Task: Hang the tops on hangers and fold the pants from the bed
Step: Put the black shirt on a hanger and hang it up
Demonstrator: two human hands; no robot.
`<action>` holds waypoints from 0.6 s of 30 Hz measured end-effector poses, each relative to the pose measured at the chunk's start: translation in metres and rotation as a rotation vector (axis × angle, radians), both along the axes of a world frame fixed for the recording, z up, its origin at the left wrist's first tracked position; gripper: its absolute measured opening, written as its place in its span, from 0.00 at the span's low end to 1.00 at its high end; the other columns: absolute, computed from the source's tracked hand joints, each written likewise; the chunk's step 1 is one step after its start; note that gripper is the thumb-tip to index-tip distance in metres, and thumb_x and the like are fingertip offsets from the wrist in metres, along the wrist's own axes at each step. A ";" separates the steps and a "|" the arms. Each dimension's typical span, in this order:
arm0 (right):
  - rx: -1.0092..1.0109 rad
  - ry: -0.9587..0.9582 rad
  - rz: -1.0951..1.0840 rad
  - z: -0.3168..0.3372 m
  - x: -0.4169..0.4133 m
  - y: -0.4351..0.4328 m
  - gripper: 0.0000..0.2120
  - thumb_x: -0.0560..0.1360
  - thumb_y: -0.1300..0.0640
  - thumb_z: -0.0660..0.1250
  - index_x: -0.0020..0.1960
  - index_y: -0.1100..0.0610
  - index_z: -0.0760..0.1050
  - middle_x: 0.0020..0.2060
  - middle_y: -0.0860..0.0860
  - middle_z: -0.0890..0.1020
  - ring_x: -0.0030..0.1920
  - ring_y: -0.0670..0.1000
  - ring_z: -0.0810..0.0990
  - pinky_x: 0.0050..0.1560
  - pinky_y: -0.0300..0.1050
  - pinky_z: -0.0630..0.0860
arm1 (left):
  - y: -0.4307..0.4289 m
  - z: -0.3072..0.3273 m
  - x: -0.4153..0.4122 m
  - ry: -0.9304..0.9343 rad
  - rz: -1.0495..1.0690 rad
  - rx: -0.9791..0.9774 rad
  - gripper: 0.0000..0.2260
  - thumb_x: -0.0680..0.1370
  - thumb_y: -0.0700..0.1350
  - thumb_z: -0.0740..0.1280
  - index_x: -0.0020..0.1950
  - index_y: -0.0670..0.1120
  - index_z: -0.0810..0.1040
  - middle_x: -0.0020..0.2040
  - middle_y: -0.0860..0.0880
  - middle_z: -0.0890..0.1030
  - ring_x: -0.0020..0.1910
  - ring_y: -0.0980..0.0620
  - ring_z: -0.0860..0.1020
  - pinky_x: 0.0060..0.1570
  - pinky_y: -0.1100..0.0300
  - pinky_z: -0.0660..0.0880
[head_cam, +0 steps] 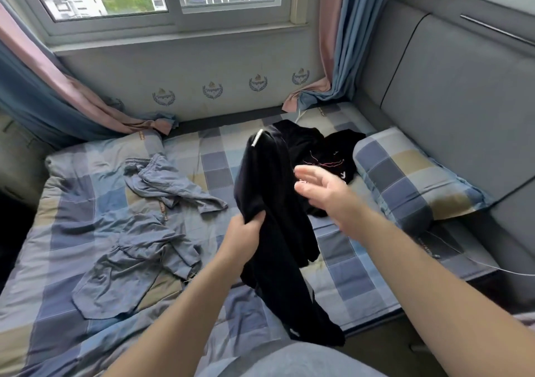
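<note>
My left hand [245, 233] grips a black garment [278, 232] by a fold and holds it up over the bed; it hangs down to the bed's near edge, with a white strip at its top. My right hand [321, 187] hovers open just right of it, fingers spread, holding nothing. Behind it a second black garment [324, 150] with pink stitching lies on the checked sheet. Two grey-blue garments lie to the left: one near the middle [170, 182], one crumpled nearer me [136, 266]. No hanger is in view.
The bed [356, 278] has a checked blue sheet; a matching pillow [411, 179] lies at the right against a grey padded headboard [451, 101]. Curtains [335, 58] hang on both sides of the window. A thin white cable [474, 261] runs off the bed's right side.
</note>
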State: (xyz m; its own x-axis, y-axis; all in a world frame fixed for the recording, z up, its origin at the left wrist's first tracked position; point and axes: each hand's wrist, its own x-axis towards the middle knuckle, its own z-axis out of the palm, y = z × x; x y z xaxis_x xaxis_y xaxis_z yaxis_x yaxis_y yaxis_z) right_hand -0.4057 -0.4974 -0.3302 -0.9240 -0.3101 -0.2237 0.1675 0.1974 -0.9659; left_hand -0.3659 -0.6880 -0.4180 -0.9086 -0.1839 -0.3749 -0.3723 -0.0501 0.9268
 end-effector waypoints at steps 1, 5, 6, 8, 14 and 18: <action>0.038 -0.008 -0.001 -0.013 0.008 0.001 0.21 0.80 0.57 0.68 0.72 0.52 0.71 0.69 0.49 0.75 0.67 0.46 0.74 0.65 0.40 0.71 | -0.002 0.009 -0.004 0.016 0.056 0.058 0.06 0.81 0.48 0.68 0.54 0.48 0.82 0.45 0.53 0.87 0.48 0.51 0.85 0.51 0.52 0.80; 0.132 -0.161 0.148 -0.066 0.049 -0.009 0.22 0.75 0.55 0.75 0.67 0.52 0.74 0.60 0.48 0.81 0.62 0.48 0.79 0.64 0.44 0.75 | -0.003 0.046 -0.013 0.046 0.147 0.244 0.11 0.79 0.51 0.70 0.56 0.46 0.80 0.47 0.46 0.87 0.48 0.45 0.86 0.44 0.52 0.82; 0.184 -0.186 0.238 -0.079 0.058 -0.014 0.23 0.73 0.52 0.76 0.66 0.50 0.75 0.59 0.46 0.83 0.60 0.45 0.80 0.62 0.43 0.77 | -0.001 0.054 -0.014 0.047 0.158 0.286 0.11 0.79 0.51 0.70 0.56 0.46 0.80 0.46 0.46 0.87 0.46 0.46 0.86 0.39 0.54 0.82; 0.331 -0.156 0.348 -0.100 0.070 -0.023 0.23 0.73 0.47 0.75 0.66 0.46 0.75 0.57 0.42 0.83 0.58 0.41 0.80 0.58 0.41 0.77 | 0.003 0.068 -0.012 0.053 0.158 0.338 0.10 0.80 0.50 0.70 0.54 0.45 0.79 0.43 0.46 0.87 0.41 0.47 0.86 0.33 0.57 0.81; 0.248 -0.203 0.048 -0.102 0.052 -0.014 0.08 0.81 0.52 0.66 0.47 0.51 0.82 0.40 0.44 0.86 0.45 0.45 0.84 0.40 0.37 0.77 | -0.016 0.074 -0.011 0.048 0.021 0.288 0.09 0.82 0.49 0.67 0.56 0.44 0.79 0.51 0.47 0.86 0.53 0.47 0.85 0.49 0.54 0.80; 0.072 -0.325 -0.128 -0.091 0.039 -0.015 0.14 0.81 0.48 0.66 0.55 0.59 0.81 0.48 0.57 0.87 0.51 0.59 0.86 0.48 0.51 0.80 | -0.021 0.059 0.000 0.047 -0.141 -0.054 0.18 0.78 0.50 0.72 0.67 0.49 0.78 0.59 0.50 0.82 0.57 0.55 0.81 0.54 0.61 0.76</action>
